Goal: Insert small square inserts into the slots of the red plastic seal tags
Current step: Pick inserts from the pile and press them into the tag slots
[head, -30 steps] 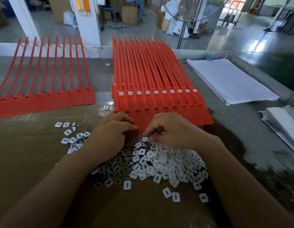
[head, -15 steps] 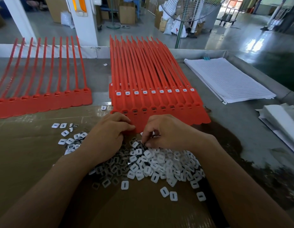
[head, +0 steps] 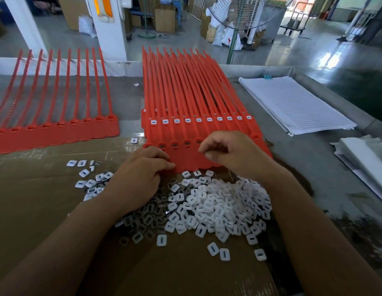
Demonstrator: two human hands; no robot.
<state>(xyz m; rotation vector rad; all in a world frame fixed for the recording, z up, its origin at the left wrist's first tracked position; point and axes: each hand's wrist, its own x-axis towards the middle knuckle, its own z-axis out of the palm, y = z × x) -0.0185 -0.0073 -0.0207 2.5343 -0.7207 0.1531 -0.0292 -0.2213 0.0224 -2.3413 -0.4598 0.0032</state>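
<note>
Warehouse floor, cartons and a pedestal fan (head: 247, 13) fill the top of the frame behind our grey worktable (head: 309, 165). Brown cardboard (head: 36, 210) covers its near half.

At centre lies a stack of red seal tags (head: 185, 92), straps fanning toward the top of the frame. One layer carries a full row of fitted white squares (head: 198, 120). The sheet nearest us shows a row of slots (head: 174, 144) not yet capped in white. A second sheet of tags (head: 57, 133) sits at left, its slots apparently bare, and lined paper (head: 292, 103) lies at upper right.

Just below the stack, reaching its near edge, a pile of white inserts (head: 224, 206) spreads over the cardboard. Darker metal pieces (head: 147, 218) are mixed in on the pile's left side.

Our left hand (head: 138, 178) has its fingers curled against the near edge of the top sheet, holding it down. Our right hand (head: 232, 152) hovers over the slot row at centre, fingers bent, thumb and forefinger drawn close. Whether they pinch an insert we cannot tell.

We judge the step in hand is seating one insert. To do it well, we should keep the sheet pinned flat, square the piece to its slot and press straight down until flush. A tilted piece could jam or spring out.
</note>
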